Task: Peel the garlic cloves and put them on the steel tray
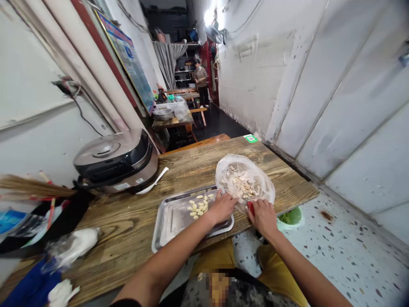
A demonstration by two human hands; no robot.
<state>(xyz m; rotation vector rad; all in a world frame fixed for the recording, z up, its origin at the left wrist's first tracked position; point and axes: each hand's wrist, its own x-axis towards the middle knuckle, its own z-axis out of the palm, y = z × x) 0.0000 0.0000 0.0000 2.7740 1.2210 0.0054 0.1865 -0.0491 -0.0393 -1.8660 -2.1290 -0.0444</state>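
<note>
A clear plastic bag (271,187) lies spread on the table with its mouth turned back, holding unpeeled garlic cloves and loose skins (245,184). At its near left edge, my left hand (223,207) is closed, its fingertips partly hidden, so what they pinch cannot be made out. My right hand (265,218), at the bag's near edge, is wrapped round a small red-handled tool (251,207); its working end is hidden. Left of the bag, partly under my left forearm, is a metal tray (172,217) with several peeled garlic cloves (198,208) grouped on it.
A rice cooker (116,160) and a white plastic spoon (153,181) stand at the wooden table's (118,230) back left. Crumpled plastic (75,245) lies near left. A green basin (290,216) sits on the floor at right. A person (201,81) stands far back.
</note>
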